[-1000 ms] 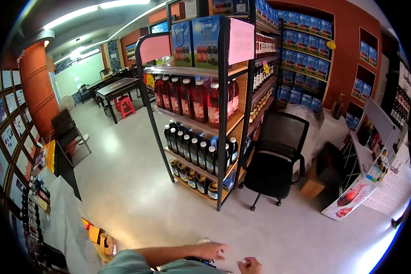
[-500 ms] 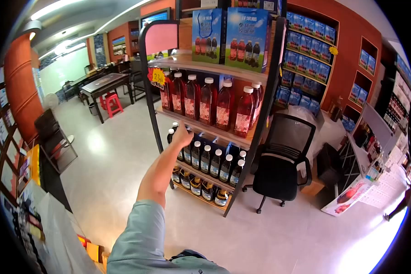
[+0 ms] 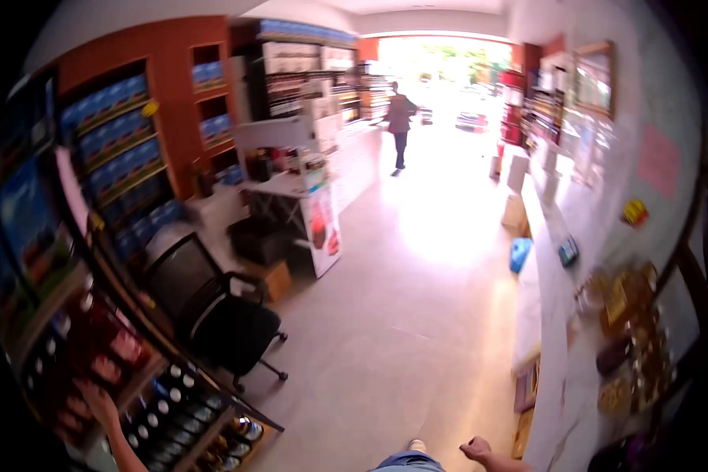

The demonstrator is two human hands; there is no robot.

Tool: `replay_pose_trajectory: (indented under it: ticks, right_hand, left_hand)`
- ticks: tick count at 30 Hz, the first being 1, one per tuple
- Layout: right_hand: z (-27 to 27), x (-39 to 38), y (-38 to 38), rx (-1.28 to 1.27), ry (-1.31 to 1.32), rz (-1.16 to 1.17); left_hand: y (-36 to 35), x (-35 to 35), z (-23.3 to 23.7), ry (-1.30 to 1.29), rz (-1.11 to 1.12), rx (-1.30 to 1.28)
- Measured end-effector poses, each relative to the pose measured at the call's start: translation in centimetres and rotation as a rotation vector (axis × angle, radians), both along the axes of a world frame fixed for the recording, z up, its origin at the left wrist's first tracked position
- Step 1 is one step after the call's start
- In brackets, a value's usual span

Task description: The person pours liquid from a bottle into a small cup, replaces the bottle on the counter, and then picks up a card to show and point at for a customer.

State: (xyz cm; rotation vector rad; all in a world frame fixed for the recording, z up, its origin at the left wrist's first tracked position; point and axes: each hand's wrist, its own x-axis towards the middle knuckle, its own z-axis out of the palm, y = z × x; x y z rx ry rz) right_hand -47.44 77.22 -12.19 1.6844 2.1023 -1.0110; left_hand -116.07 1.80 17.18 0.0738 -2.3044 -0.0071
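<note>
On the left, my left hand (image 3: pixel 96 403) reaches to the display rack, in front of the red bottles (image 3: pixel 126 344). Its fingers look stretched out and hold nothing visible, though blur hides whether they touch a bottle. Dark bottles with white caps (image 3: pixel 163 407) stand on the shelf below. At the bottom, my right hand (image 3: pixel 473 449) hangs over the floor beside the long counter, its fingers curled in with nothing visible in them.
A black office chair (image 3: pixel 232 322) stands beside the rack, with a white display table (image 3: pixel 279 187) beyond. A person (image 3: pixel 400 122) is upright near the bright entrance. Jars (image 3: pixel 629 346) stand on the counter (image 3: pixel 554 315) at right.
The view has swung to the right, so the rack now sits at the left edge. My right hand, the counter and the entrance have come into view. My left hand's pointing finger is no longer distinct.
</note>
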Motion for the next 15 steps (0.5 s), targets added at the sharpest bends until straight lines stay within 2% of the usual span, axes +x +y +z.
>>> replay_pose_trajectory:
  ticks: [2,3,4,5,6,7,9,12,13,15]
  right_hand:
    - [3.0,-0.2,-1.6,-0.004,-0.047,-0.078]
    - [2.8,0.8,-2.7,-0.008,-0.046,-0.103]
    - [2.4,1.5,-3.1,-0.011,-0.053,-0.11]
    - [4.3,1.5,-3.5,-0.076,-0.074,-0.135]
    - [2.5,2.0,-3.8,-0.057,-0.081,-0.154]
    - [-0.5,3.3,-3.8,-0.039,-0.094,-0.173]
    - [-1.1,4.3,-4.1,-0.062,-0.13,-0.172]
    - [-1.4,4.5,-3.8,-0.147,-0.179,-0.117]
    - [-1.8,4.7,-3.6,-0.134,-0.168,-0.12]
    - [-2.8,5.1,-3.3,-0.108,-0.146,-0.131]
  left_hand:
    - [-0.6,-2.1,-1.9,0.085,0.004,-0.075]
    - [-1.5,-3.6,-2.9,0.126,-0.004,-0.141]
    - [1.3,-1.1,-2.3,0.276,0.069,-0.069]
    - [2.1,-0.2,-1.7,0.284,0.173,-0.167]
    - [2.9,0.3,-1.5,0.289,0.276,-0.26]
    - [4.6,1.7,-0.4,0.161,0.306,-0.193]
    - [8.0,4.0,2.4,-0.1,0.368,-0.056]
    - [5.9,1.3,0.1,0.345,0.3,-0.186]
    - [6.1,1.9,0.6,0.266,0.292,-0.125]
    - [10.2,5.6,4.5,0.107,0.271,-0.006]
